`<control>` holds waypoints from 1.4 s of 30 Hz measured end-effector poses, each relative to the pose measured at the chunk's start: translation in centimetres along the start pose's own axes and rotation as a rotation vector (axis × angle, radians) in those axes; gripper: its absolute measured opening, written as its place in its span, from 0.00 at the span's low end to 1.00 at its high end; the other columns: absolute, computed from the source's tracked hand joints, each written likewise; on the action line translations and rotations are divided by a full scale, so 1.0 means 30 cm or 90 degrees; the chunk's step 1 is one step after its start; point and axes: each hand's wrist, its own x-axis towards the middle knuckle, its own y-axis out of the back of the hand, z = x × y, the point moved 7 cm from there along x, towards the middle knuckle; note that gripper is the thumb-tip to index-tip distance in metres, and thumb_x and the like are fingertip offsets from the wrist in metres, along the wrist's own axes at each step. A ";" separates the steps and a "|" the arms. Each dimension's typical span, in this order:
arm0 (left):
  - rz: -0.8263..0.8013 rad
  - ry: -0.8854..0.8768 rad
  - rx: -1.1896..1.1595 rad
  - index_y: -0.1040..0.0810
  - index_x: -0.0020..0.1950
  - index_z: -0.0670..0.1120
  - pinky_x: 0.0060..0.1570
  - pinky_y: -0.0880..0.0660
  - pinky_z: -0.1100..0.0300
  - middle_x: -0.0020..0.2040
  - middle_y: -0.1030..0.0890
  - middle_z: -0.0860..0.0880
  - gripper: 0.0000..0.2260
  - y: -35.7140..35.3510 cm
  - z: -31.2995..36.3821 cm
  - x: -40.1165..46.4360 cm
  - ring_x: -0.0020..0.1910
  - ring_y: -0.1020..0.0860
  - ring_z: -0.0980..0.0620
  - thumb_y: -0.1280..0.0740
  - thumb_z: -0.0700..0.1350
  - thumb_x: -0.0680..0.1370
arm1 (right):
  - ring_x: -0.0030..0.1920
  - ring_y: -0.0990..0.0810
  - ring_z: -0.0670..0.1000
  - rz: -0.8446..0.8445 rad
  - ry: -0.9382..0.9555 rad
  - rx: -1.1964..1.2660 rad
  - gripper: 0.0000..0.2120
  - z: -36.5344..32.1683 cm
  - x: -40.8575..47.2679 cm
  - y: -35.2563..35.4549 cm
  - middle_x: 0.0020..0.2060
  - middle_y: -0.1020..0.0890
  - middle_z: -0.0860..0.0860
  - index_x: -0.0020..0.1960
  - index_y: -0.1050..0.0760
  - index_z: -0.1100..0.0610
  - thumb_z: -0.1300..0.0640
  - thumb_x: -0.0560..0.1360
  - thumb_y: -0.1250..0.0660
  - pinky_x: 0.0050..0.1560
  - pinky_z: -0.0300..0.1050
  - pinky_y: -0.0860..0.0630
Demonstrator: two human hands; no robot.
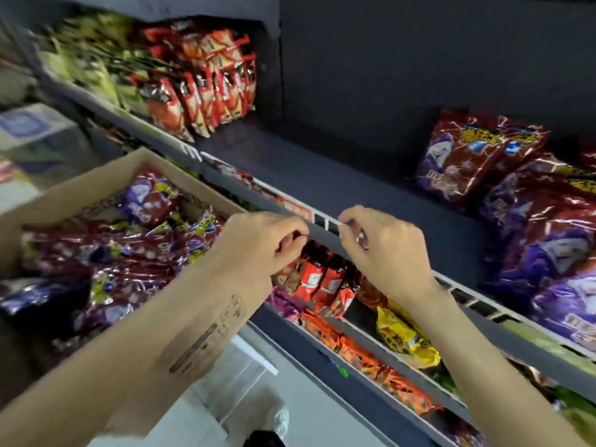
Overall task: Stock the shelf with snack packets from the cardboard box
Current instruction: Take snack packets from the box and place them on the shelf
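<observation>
Cardboard box (96, 175) of snack packets (129, 253) lay just left of left hand (258, 243), nearer than right hand (383, 250). Both hands loosely curled, empty, at shelf (354, 188) edge.

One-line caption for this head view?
Both hands empty at the shelf edge, between box and purple packets.

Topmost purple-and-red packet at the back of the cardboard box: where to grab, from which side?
Judging from its pose, take the purple-and-red packet by its raised upper edge, coming from above with the left hand. It lies tilted on top of the heap in the cardboard box, nothing covering it; both hands now sit at the shelf rail.
</observation>
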 end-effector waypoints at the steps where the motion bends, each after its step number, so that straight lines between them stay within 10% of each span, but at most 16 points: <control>1: -0.086 0.045 0.011 0.19 0.47 0.52 0.29 0.34 0.69 0.32 0.23 0.57 0.13 -0.002 -0.058 -0.071 0.32 0.26 0.59 0.42 0.53 0.73 | 0.34 0.20 0.51 -0.055 -0.005 0.044 0.06 -0.044 0.008 -0.056 0.35 0.20 0.46 0.48 0.22 0.52 0.53 0.76 0.36 0.31 0.47 0.24; 6: -0.416 0.246 0.040 0.26 0.61 0.56 0.39 0.28 0.66 0.50 0.21 0.61 0.13 0.007 -0.420 -0.479 0.45 0.22 0.60 0.40 0.55 0.78 | 0.45 0.21 0.46 -0.342 0.048 0.167 0.09 -0.292 0.056 -0.350 0.47 0.19 0.43 0.54 0.22 0.48 0.53 0.77 0.39 0.43 0.45 0.25; 13: -0.280 0.472 0.021 0.25 0.63 0.52 0.55 0.25 0.56 0.58 0.22 0.53 0.15 0.060 -0.937 -0.858 0.58 0.23 0.52 0.32 0.49 0.77 | 0.55 0.24 0.47 -0.489 0.180 0.207 0.11 -0.616 0.192 -0.766 0.57 0.22 0.47 0.60 0.25 0.50 0.53 0.79 0.38 0.52 0.47 0.25; 27: -0.531 0.368 0.207 0.45 0.76 0.50 0.70 0.40 0.47 0.70 0.35 0.45 0.39 -0.197 -1.246 -0.963 0.69 0.39 0.44 0.37 0.67 0.72 | 0.70 0.36 0.61 -0.769 0.234 -0.154 0.43 -0.660 0.246 -1.454 0.71 0.37 0.59 0.76 0.49 0.52 0.42 0.71 0.29 0.68 0.56 0.34; 42: -0.448 0.349 0.073 0.34 0.70 0.54 0.51 0.26 0.59 0.63 0.31 0.52 0.27 -0.130 -1.228 -0.931 0.61 0.30 0.52 0.33 0.60 0.74 | 0.55 0.24 0.56 -0.766 0.160 -0.053 0.21 -0.615 0.292 -1.375 0.57 0.23 0.56 0.72 0.38 0.53 0.57 0.80 0.40 0.48 0.50 0.26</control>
